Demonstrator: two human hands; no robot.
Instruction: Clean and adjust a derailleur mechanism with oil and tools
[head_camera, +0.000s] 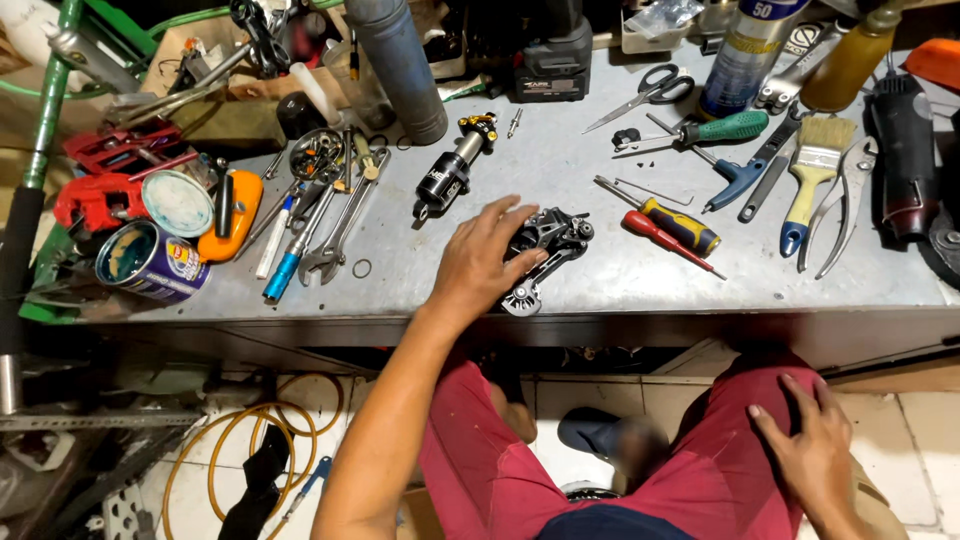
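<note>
— What is the left hand on?

— A black and grey bicycle derailleur, lying near the front edge of the grey counter. The fingers are spread and curl over its left side, touching it; it is not lifted.

— And the right hand?

— Off the counter, resting flat and open on the right thigh of the red trousers, gripping nothing.

— What lies nearest the derailleur?

— Just behind it to the left, a black shock absorber with a gold end, set at a slant. To the right, a yellow-and-black screwdriver and a red-handled one, close together. Farther right are a blue T-handle key, a green-handled screwdriver, a paintbrush with a blue-and-yellow handle, and pliers. Scissors lie toward the back.

— And on the left side?

— Spanners in a loose heap, a blue-capped pen, an orange tool, and an open tin lying on its side by the counter's left end. Yellow hose coils on the floor below.
</note>
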